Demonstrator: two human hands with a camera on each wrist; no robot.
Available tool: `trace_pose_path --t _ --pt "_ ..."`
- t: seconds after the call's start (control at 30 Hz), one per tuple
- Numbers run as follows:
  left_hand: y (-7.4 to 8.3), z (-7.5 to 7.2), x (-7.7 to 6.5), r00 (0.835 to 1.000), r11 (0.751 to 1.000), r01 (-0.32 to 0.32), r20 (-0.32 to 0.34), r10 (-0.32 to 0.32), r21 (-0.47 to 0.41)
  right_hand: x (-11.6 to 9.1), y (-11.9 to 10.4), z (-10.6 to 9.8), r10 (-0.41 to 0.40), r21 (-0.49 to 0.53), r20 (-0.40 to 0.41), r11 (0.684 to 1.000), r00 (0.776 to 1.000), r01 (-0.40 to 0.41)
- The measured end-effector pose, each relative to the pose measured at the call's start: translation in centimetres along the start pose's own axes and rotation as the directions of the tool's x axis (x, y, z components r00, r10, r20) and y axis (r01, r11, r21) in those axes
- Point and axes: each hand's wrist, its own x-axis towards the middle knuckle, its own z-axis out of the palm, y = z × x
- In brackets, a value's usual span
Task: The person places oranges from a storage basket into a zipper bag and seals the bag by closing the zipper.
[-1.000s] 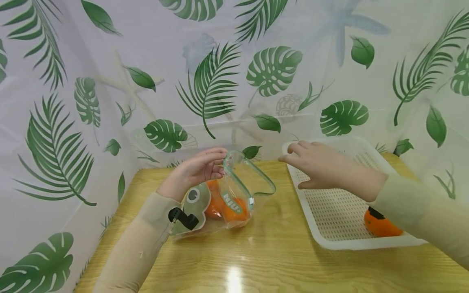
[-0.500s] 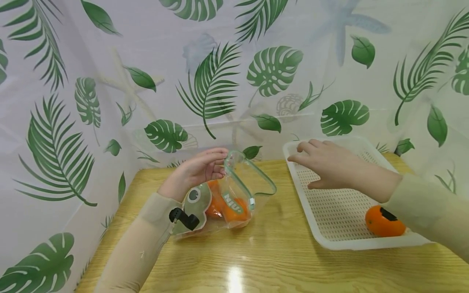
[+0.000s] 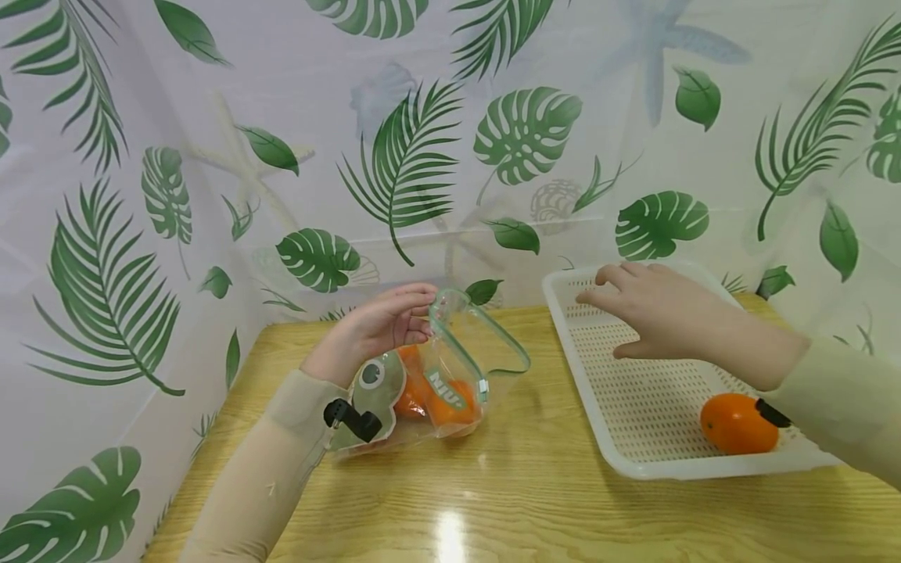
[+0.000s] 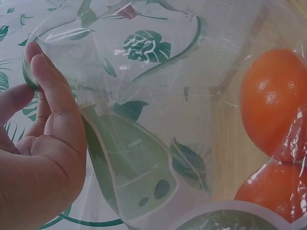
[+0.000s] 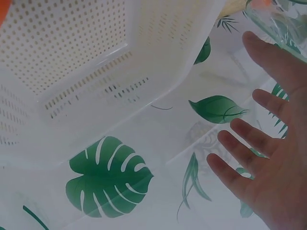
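Note:
My left hand (image 3: 383,322) pinches the green-edged rim of a clear plastic zip bag (image 3: 375,379) between thumb and fingers, holding its mouth apart. In the left wrist view, the thumb and fingertips meet at the bag's edge. Several oranges (image 3: 454,407) lie inside the bag, which has a green cartoon print and a white zip slider (image 3: 482,386). With fingers spread and nothing in it, my right hand (image 3: 665,309) hovers over the white plastic basket (image 3: 590,414). One orange (image 3: 737,424) sits in the basket's near right corner, partly behind the right wrist's black strap.
Both the bag and the basket stand on a wooden table (image 3: 521,508), bag on the left, basket on the right. A white cloth (image 3: 436,141) printed with green leaves hangs behind and along the sides.
My right hand has moved to the right, from the basket's left rim to over its middle, uncovering more of the orange. The left hand and bag have stayed in place.

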Motion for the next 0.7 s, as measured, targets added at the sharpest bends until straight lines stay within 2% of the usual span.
trace_pose_path --t 0.43,0.7 --pt "-0.1 0.0 0.2 1.0 1.0 0.007 -0.017 -0.007 -0.011 -1.7 0.9 0.0 0.034 -0.006 0.014 0.999 0.999 -0.034" --pt "-0.1 0.1 0.2 1.0 1.0 0.003 -0.014 -0.003 -0.001 -3.1 0.9 0.7 0.058 -0.024 0.063 0.998 0.996 -0.056"
